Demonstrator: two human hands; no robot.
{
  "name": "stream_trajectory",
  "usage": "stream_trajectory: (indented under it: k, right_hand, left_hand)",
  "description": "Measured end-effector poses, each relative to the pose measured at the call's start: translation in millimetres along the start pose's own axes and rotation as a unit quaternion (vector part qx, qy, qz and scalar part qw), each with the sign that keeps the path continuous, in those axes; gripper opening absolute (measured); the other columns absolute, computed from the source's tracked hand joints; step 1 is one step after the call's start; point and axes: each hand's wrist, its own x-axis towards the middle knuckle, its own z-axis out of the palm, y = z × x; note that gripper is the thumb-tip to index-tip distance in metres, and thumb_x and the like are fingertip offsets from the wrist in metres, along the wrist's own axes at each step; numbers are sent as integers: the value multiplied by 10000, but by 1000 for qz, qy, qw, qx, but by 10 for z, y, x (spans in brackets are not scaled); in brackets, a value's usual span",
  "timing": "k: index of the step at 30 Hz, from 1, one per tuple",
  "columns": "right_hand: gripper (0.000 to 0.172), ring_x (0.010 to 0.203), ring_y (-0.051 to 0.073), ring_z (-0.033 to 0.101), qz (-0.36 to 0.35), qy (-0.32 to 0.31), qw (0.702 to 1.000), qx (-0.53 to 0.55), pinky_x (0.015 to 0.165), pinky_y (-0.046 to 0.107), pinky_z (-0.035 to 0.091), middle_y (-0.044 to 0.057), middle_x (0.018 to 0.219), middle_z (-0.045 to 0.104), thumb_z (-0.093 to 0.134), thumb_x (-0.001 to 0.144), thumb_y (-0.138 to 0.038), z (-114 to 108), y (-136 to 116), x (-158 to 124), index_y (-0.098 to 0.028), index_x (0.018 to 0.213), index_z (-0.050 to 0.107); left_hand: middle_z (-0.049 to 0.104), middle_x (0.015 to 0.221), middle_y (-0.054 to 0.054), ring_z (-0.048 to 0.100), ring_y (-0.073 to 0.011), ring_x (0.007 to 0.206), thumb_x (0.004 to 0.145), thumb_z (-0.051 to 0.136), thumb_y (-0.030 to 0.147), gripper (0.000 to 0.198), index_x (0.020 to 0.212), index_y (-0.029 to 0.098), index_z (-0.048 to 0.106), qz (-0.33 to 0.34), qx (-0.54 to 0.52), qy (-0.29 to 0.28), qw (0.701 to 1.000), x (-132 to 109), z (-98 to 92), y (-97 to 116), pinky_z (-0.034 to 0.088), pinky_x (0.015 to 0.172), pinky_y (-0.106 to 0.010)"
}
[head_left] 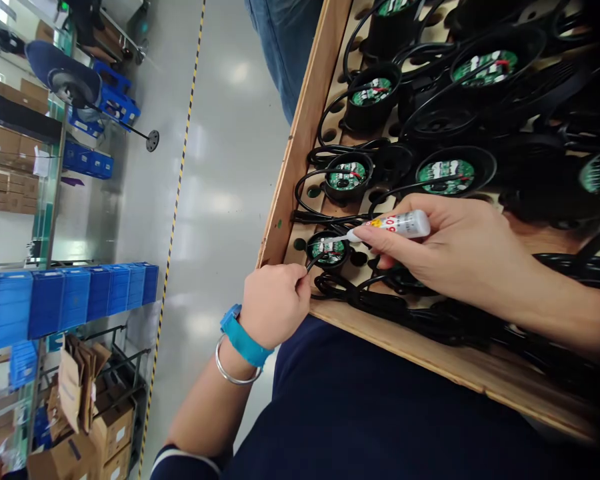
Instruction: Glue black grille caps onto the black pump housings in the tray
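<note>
1. While the nozzle (337, 238) of the tube (403, 225) rests on the green board of the corner unit (329, 251), I judge this unit to be the one being worked on. I can see no finished bead on it.
2. The unit sits in the near-left corner of the wooden tray (300, 133), just beside the rim, with an open hole (359, 258) next to it.
3. Other units (349, 175) stand further up the tray in rows, each with the same green board and a black lead. On my feed I cannot tell which of them already carry glue. So I cannot count done against left, only that the work is at the tray's nearest corner.
4. The left hand (275, 303) is closed to a tight pinch. Thumb and forefinger grip the black cable (313, 261) where it leaves the corner unit, and the other fingers are curled in. The hand lies at the tray's corner edge, with a blue wristband (243, 337) and a metal bangle (230, 373) on the wrist.
5. The right hand (460, 250) is wrapped around the tube like a pen, with thumb and fingers near its front end. The tube lies nearly flat and points left at the unit.
6. Coiled leads (380, 293) lie under the right hand, along the tray's near edge.
</note>
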Motion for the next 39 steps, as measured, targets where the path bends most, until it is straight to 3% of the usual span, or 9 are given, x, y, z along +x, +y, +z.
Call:
stream_trajectory:
  k: [6, 17, 24, 36, 39]
  right_hand:
    - [530, 475, 147, 557, 12, -10, 999, 38, 417, 255, 413, 33, 569, 620, 764, 548, -676, 14, 0, -13, -189, 621, 566]
    - [531, 456, 117, 498, -5, -6, 999, 45, 426, 244, 390, 4, 500, 554, 726, 598, -670, -1, -25, -17, -195, 579, 487]
    - [454, 459, 103, 491, -30, -10, 998, 63, 445, 238, 384, 1, 509, 574, 722, 649, -586, -2, 22, -8, -188, 599, 509]
    - [495, 440, 95, 468, -16, -8, 997, 73, 427, 237, 354, -10, 498, 537, 757, 581, -598, -5, -24, -6, -196, 562, 469]
    - [425, 446, 99, 479, -18, 0, 997, 73, 430, 235, 366, -5, 504, 555, 740, 611, -534, -7, -3, 1, -191, 570, 493]
  left_hand:
    - [689, 691, -21, 619, -180, 657, 903, 484, 220, 263, 710, 205, 662, 2, -1, 9, 1000, 9, 6, 2, 365, 589, -290]
    - [690, 690, -23, 615, -172, 648, 883, 492, 216, 243, 731, 203, 680, 2, -26, 30, 999, -8, 21, -12, 395, 609, -276]
    - [643, 627, -12, 534, -142, 574, 871, 496, 204, 246, 683, 192, 654, 13, -38, 43, 998, -10, 24, -20, 367, 579, -265]
    - [614, 595, 0, 488, -121, 535, 862, 499, 197, 246, 656, 191, 633, 16, -63, 52, 997, -5, 40, -28, 369, 563, -249]
    - [629, 604, -2, 508, -119, 537, 859, 506, 200, 239, 665, 187, 645, 22, -73, 59, 995, -13, 37, -37, 378, 565, -249]
